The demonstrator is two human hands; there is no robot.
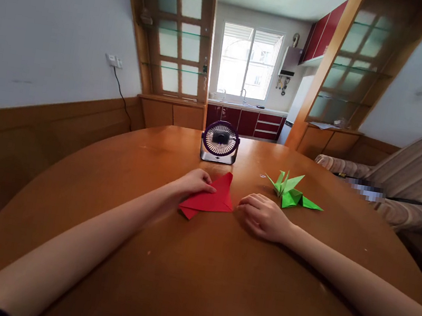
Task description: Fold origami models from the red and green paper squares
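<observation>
A folded red paper [216, 197] lies flat on the round wooden table [193, 272], shaped like a triangle. My left hand [196, 182] rests on its left part, fingers pressing down on the paper. My right hand [263, 217] lies on the table just right of the paper, its fingertips touching the paper's right corner. A finished green paper crane [291, 191] stands on the table beyond my right hand, apart from it.
A small purple desk fan [220, 142] stands at the far middle of the table, behind the red paper. A striped sofa [411, 179] is at the right. Wooden wall panelling runs along the left; a kitchen lies beyond.
</observation>
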